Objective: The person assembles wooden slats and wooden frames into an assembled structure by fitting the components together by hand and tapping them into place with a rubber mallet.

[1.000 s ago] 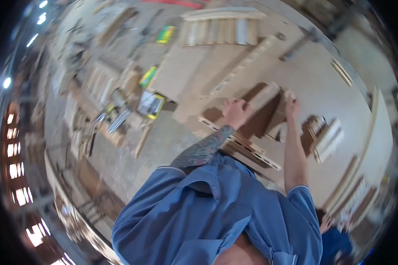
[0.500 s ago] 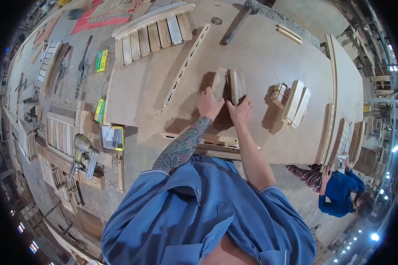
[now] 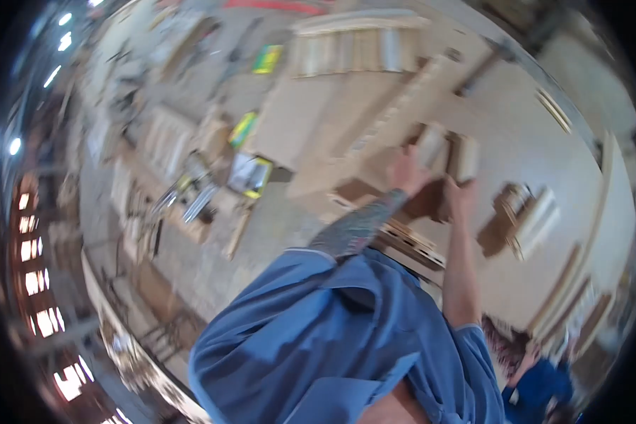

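- The left hand is clamping its fingers on the left block.
- The right hand is clamping the right block, finger detail blurring.
- Both blocks are showing side by side above the table, inward from its near edge.
- Slotted strips are lying along that edge.

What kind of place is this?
Probably a woodworking shop: wood pieces at the left hand and right hand, a slatted wooden panel beyond them, and, off to the left, what looks like a nail gun, though blurred.
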{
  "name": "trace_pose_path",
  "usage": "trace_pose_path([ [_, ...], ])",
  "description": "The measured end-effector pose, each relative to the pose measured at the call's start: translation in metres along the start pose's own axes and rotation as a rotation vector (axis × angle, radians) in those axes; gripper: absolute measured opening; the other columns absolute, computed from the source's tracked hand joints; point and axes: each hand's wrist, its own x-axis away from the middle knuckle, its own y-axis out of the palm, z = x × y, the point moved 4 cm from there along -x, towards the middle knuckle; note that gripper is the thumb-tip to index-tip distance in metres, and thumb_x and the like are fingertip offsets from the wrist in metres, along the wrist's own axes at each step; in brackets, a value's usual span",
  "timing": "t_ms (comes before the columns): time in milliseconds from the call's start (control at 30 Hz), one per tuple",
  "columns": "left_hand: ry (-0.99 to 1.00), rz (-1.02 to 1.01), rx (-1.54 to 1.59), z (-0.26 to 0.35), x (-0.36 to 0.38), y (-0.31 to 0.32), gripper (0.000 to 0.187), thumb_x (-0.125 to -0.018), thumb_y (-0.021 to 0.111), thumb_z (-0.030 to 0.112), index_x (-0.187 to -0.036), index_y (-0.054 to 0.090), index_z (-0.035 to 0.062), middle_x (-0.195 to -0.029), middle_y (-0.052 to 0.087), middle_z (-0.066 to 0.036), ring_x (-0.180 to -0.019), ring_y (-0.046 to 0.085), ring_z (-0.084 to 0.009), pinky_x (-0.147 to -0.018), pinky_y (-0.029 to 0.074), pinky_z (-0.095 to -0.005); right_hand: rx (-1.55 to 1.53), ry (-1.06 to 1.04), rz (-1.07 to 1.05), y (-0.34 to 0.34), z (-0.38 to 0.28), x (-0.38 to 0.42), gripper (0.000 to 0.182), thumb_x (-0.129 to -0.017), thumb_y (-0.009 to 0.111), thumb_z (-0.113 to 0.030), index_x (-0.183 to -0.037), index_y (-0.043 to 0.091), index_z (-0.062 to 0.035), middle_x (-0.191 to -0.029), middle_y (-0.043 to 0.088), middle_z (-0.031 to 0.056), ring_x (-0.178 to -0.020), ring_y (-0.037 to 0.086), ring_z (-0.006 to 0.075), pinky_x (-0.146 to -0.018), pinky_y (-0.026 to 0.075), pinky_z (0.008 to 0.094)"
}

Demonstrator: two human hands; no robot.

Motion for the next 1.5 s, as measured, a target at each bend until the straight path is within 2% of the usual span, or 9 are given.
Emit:
trace_pose_path([
  [333, 0.056, 0.143, 0.168, 0.001, 0.006, 0.015, 0.053, -0.074, 0.072, 0.028, -0.114, 0.048, 0.0033, -0.113, 0.055, -0.021, -0.111, 0.055, -0.0386, -0.088, 0.049, -0.0499, 0.101, 0.029, -0.043, -0.002, 0.004, 0.002, 0.05, -0.076, 0.077, -0.028, -0.114, 0.061, 0.0013, -0.104, 0.068, 0.0188, -0.099, 0.066, 0.0346, -0.087, 0.05, 0.0448],
  [400, -0.005, 0.012, 0.203, -0.012, -0.003, 0.008, 0.055, -0.074, 0.073, 0.029, -0.116, 0.05, 0.0037, -0.114, 0.057, -0.021, -0.111, 0.057, -0.0388, -0.087, 0.049, -0.0497, -0.107, 0.005, -0.054, -0.008, 0.022, -0.008, 0.046, -0.076, 0.076, -0.037, -0.097, 0.063, 0.0022, -0.083, 0.064, 0.0157, -0.077, 0.061, 0.0317, -0.075, 0.048, 0.0427],
  [500, -0.016, 0.189, 0.132, -0.029, -0.009, -0.011, 0.057, -0.075, 0.071, 0.031, -0.12, 0.052, 0.0035, -0.114, 0.053, -0.02, -0.109, 0.055, -0.0392, -0.088, 0.048, -0.0491, -0.155, -0.044, 0.116, -0.021, 0.055, -0.017, 0.05, -0.076, 0.076, -0.041, -0.095, 0.064, 0.004, -0.076, 0.063, 0.0148, -0.073, 0.06, 0.031, -0.073, 0.048, 0.0425],
  [833, 0.078, 0.346, 0.076, -0.041, -0.017, -0.019, 0.055, -0.076, 0.067, 0.037, -0.121, 0.056, 0.0063, -0.117, 0.057, -0.022, -0.107, 0.057, -0.0394, -0.089, 0.047, -0.0495, 0.047, 0.173, 0.102, -0.039, 0.069, -0.012, 0.05, -0.076, 0.076, -0.041, -0.097, 0.067, 0.0028, -0.1, 0.069, 0.0221, -0.092, 0.066, 0.0328, -0.081, 0.049, 0.0448],
  [1033, 0.071, 0.372, -0.179, -0.043, -0.017, -0.005, 0.053, -0.087, 0.057, 0.042, -0.128, 0.056, 0.0087, -0.123, 0.054, -0.018, -0.116, 0.047, -0.0357, -0.096, 0.04, -0.0499, 0.104, -0.031, 0.277, -0.042, 0.066, 0.0, 0.051, -0.076, 0.075, -0.047, -0.079, 0.066, 0.0026, -0.081, 0.063, 0.0191, -0.082, 0.062, 0.034, -0.078, 0.048, 0.0438],
  [1133, 0.035, 0.31, -0.146, -0.048, -0.02, -0.012, 0.055, -0.089, 0.055, 0.044, -0.129, 0.055, 0.0058, -0.125, 0.053, -0.02, -0.117, 0.048, -0.0375, -0.097, 0.04, -0.0506, -0.136, 0.117, 0.303, -0.049, 0.074, 0.003, 0.048, -0.076, 0.075, -0.046, -0.095, 0.067, -0.0017, -0.093, 0.065, 0.0196, -0.089, 0.062, 0.0347, -0.081, 0.048, 0.0442],
  [1267, 0.077, 0.246, -0.14, -0.055, -0.028, -0.018, 0.054, -0.091, 0.054, 0.043, -0.129, 0.053, 0.0048, -0.121, 0.052, -0.019, -0.112, 0.051, -0.0394, -0.091, 0.043, -0.0523, 0.054, 0.256, 0.445, -0.061, 0.104, 0.005, 0.051, -0.077, 0.073, -0.046, -0.108, 0.065, -0.0059, -0.11, 0.063, 0.0187, -0.101, 0.061, 0.0358, -0.086, 0.049, 0.0461],
  [1333, 0.119, 0.176, -0.098, -0.052, -0.031, -0.012, 0.054, -0.091, 0.054, 0.043, -0.13, 0.053, 0.0053, -0.122, 0.052, -0.02, -0.113, 0.051, -0.0403, -0.092, 0.043, -0.0526, 0.187, 0.199, 0.254, -0.058, 0.086, 0.002, 0.052, -0.079, 0.071, -0.045, -0.115, 0.064, -0.0093, -0.121, 0.059, 0.0181, -0.11, 0.057, 0.0366, -0.091, 0.048, 0.0479],
  [1500, 0.153, 0.168, -0.108, -0.06, -0.04, -0.013, 0.052, -0.092, 0.055, 0.036, -0.134, 0.052, 0.0064, -0.126, 0.052, -0.021, -0.116, 0.05, -0.0417, -0.098, 0.041, -0.0498, -0.022, -0.071, 0.106, -0.067, 0.111, -0.01, 0.044, -0.082, 0.067, -0.036, -0.114, 0.063, -0.0056, -0.107, 0.063, 0.0209, -0.107, 0.057, 0.0355, -0.092, 0.046, 0.0438],
])
